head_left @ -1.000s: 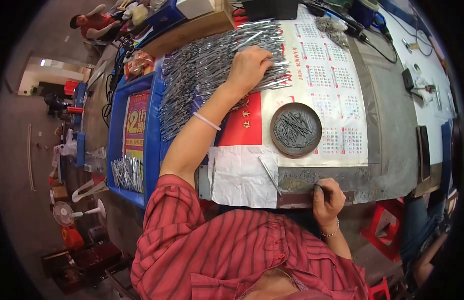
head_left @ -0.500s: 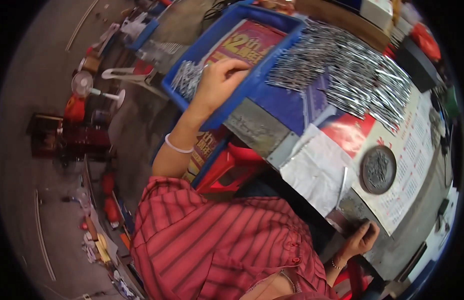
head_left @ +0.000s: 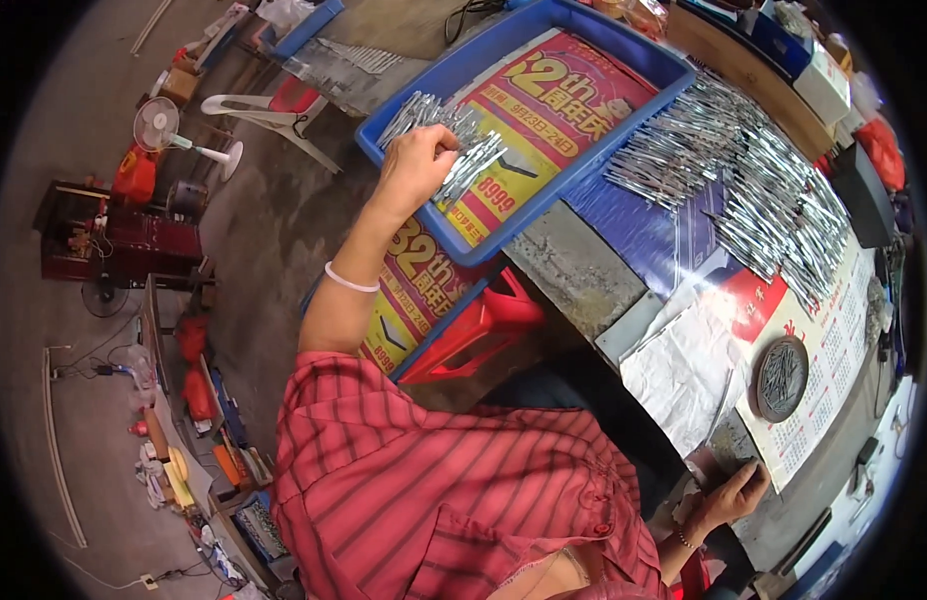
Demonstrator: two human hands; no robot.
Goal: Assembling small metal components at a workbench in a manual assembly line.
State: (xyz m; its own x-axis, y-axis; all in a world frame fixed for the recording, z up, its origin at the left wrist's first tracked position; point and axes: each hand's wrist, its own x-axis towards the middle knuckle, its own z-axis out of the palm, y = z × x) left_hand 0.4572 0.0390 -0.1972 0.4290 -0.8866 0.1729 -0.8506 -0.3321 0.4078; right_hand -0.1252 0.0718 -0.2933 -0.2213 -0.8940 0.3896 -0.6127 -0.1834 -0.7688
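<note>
My left hand [head_left: 416, 172] is over a pile of thin silvery metal rods [head_left: 476, 165] at the near left end of a blue plastic tray [head_left: 536, 228]. Its fingers curl inward, touching or just above the rods; whatever they grip is hidden. Printed red and yellow sheets [head_left: 554, 110] line the tray. My right hand [head_left: 732, 496] is low at the table's near edge, thumb and fingers pinched together beside a crumpled white sheet [head_left: 679, 375]. Anything in that pinch is too small to make out. A round dark dish [head_left: 781, 378] of small grey metal pieces lies beyond it.
A wide heap of metal rods [head_left: 754, 180] covers the table right of the tray. Under the tray's near edge are a second lined blue tray [head_left: 424, 335] and a red stool [head_left: 484, 325]. A white fan [head_left: 159, 125] stands on the floor at left.
My left hand has moved from above the middle of the tray, near its right rim, to the rod pile at its left end. The right hand stays pinched at the table edge.
</note>
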